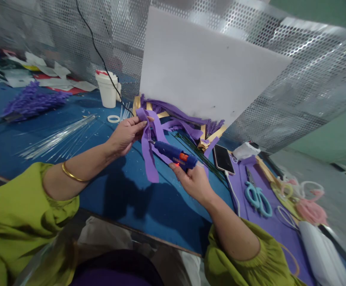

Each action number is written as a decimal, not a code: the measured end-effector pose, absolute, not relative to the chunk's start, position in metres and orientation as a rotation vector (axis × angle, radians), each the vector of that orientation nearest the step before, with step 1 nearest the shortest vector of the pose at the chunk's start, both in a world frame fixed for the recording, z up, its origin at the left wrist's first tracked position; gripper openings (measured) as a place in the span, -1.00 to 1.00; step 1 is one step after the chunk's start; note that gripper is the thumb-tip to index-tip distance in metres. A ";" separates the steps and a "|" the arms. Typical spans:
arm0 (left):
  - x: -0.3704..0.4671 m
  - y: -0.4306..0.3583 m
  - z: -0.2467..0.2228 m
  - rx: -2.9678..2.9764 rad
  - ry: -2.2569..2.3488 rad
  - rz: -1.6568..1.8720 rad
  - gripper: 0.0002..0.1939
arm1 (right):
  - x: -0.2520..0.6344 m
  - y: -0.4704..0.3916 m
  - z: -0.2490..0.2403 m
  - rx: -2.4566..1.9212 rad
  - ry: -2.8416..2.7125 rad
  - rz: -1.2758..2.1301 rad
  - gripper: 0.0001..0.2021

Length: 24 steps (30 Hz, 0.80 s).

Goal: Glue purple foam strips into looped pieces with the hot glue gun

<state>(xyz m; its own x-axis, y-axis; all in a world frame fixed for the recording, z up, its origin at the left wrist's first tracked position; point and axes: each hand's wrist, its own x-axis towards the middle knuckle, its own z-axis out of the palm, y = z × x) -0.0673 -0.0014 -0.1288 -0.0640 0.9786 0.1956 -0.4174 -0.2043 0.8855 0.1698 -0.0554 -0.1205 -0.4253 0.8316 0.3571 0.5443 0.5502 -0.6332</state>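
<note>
My left hand [131,133] pinches a purple strip [150,163] near its upper end, and the strip hangs down over the table. My right hand [192,178] is wrapped round the handle of a blue glue gun [173,153] with an orange part and a small red light. The gun's nozzle points left and meets or nearly meets the strip, just right of my left fingers. More purple strips loop behind the gun. Behind them lie purple flower sprigs [214,126] with tan paper pieces, and dark green stems [195,149].
On the blue table [167,214], a white cup [106,89], clear thin sticks [60,137] and a purple bunch [34,101] lie left. Right are a phone [223,159], blue scissors [258,198] and a pink bundle [311,211]. A white board [202,63] stands behind.
</note>
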 end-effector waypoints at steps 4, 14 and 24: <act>-0.067 -0.002 -0.127 0.995 0.810 1.554 -0.79 | 0.170 -0.056 -0.120 -1.084 -2.137 0.571 -0.70; -0.068 -0.002 -0.124 0.977 0.811 1.598 -0.79 | 0.172 -0.057 -0.122 -1.075 -2.107 0.660 -0.71; -0.070 0.001 -0.126 0.978 0.832 1.639 -0.82 | 0.172 -0.058 -0.119 -1.081 -2.115 0.726 -0.70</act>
